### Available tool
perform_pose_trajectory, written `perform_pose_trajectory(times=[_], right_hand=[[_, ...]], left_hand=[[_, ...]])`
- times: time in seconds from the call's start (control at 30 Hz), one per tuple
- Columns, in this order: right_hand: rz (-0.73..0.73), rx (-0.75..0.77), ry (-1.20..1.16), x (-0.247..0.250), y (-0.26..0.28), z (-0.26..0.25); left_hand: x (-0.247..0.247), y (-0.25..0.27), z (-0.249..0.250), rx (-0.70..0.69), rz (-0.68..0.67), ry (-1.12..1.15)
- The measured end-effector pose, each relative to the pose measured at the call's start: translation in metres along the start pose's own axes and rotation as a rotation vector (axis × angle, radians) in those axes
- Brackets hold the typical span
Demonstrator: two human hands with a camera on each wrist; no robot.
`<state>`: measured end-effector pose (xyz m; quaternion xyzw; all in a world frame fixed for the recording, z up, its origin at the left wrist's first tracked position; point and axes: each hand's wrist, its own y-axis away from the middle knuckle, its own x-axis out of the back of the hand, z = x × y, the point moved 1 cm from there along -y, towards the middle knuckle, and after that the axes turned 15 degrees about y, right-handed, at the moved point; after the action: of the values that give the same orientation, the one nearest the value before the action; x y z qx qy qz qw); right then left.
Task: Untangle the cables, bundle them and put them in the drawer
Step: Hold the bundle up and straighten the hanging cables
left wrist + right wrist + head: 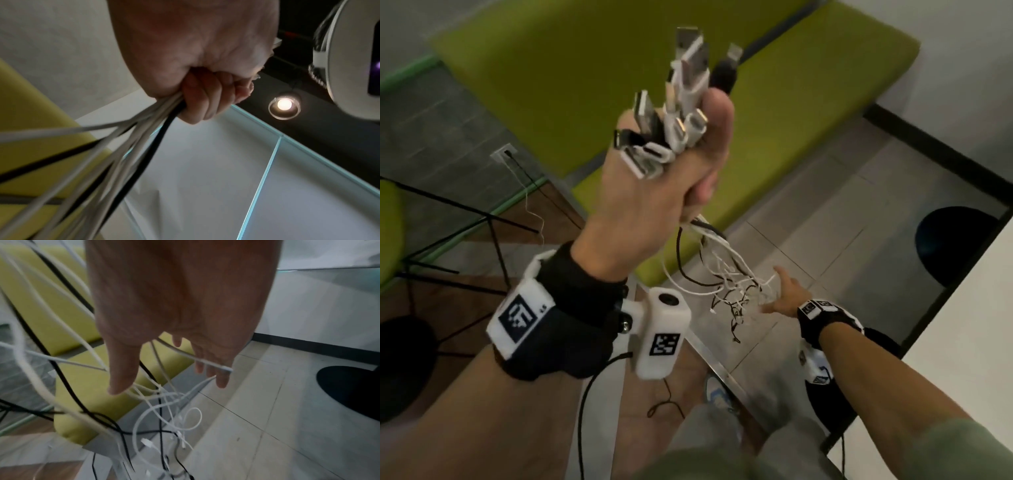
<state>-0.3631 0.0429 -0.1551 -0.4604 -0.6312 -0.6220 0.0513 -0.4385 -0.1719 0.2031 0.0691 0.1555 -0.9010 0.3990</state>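
My left hand (654, 185) is raised high and grips a bunch of white and black cables (719, 274) just below their plugs (681, 113), which stick up out of the fist. In the left wrist view my fingers (205, 97) curl round the cables (127, 146) where they leave the fist. The strands hang down in a loose tangle (164, 418). My right hand (780, 294) is lower, fingers spread and straight among the dangling ends; a white strand (205, 361) lies across the fingers (222, 379) without being gripped. No drawer is in view.
A lime-green bench cushion (592, 85) runs behind the hands. Black chair legs (465, 222) stand at left, a white table edge (962, 325) at right, with a dark round base (959, 246) on the tiled floor. A black lead trails from the left wrist camera (661, 335).
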Motion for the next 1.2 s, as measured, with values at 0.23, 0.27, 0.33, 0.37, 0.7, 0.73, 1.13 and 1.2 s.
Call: perform_pose_trajectory(times=[0.23,0.27,0.33,0.37,0.7,0.73,1.13,1.2], right_hand=[[0.016,0.263,-0.051,0.059,0.042,-0.029],[0.028,0.325,-0.111,0.070,0.056,-0.034],[0.055,0.442,-0.181,0.090,0.087,-0.046],[0.062,0.492,-0.181,0.096,0.102,-0.054],[0.006,0.293,0.393,0.010,0.067,-0.092],[-0.004,0.267,0.380,0.004,0.063,-0.087],[0.069,-0.226,0.506,0.017,0.041,0.012],[0.123,-0.276,0.497,0.029,0.040,0.014]], left_hand=[[-0.011,0.006,-0.037,0.063,0.091,-0.085],[-0.012,0.007,-0.040,0.077,0.098,-0.084],[-0.016,0.009,-0.045,0.104,0.108,-0.063],[-0.020,0.010,-0.046,0.104,0.105,-0.054],[-0.041,-0.007,0.004,-0.120,-0.052,0.161],[-0.041,-0.006,0.007,-0.130,-0.057,0.139],[-0.028,0.012,0.013,-0.115,0.043,-0.046],[-0.030,0.011,0.009,-0.103,0.038,-0.026]])
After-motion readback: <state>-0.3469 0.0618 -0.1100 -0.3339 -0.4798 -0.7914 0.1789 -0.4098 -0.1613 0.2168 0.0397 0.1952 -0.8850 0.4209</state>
